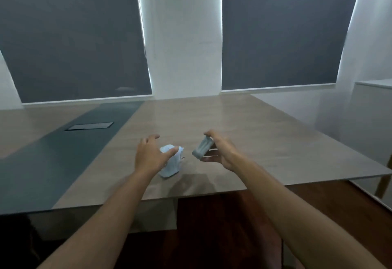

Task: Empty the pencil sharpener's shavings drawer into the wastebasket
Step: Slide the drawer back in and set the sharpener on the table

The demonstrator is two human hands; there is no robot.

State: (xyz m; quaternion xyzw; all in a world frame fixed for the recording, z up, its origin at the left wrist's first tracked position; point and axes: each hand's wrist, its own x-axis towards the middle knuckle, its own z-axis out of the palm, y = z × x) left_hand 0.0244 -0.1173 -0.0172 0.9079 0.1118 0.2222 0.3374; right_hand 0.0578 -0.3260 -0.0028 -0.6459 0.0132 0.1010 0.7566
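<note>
Dark inlay (70, 154) runs down the left part of the wooden surface (265, 141), with a flat rectangular hatch (90, 126) set into it; beside that, near the front edge, the left hand (151, 154) rests on a pale blue pencil sharpener (170, 160) that stands on the surface, its thumb laid across the top and the other fingers (148, 139) spread loosely over the far side, so it steadies the sharpener rather than grips it tightly; just to the right, apart from the sharpener, the right hand (220, 152) holds a grey shavings drawer (202, 148) clear of the surface, tilted, pinched between thumb and fingers; blur makes it hard to tell whether the drawer has anything in it; behind, two dark window blinds (284, 29) flank a white wall column (184, 35).
</note>
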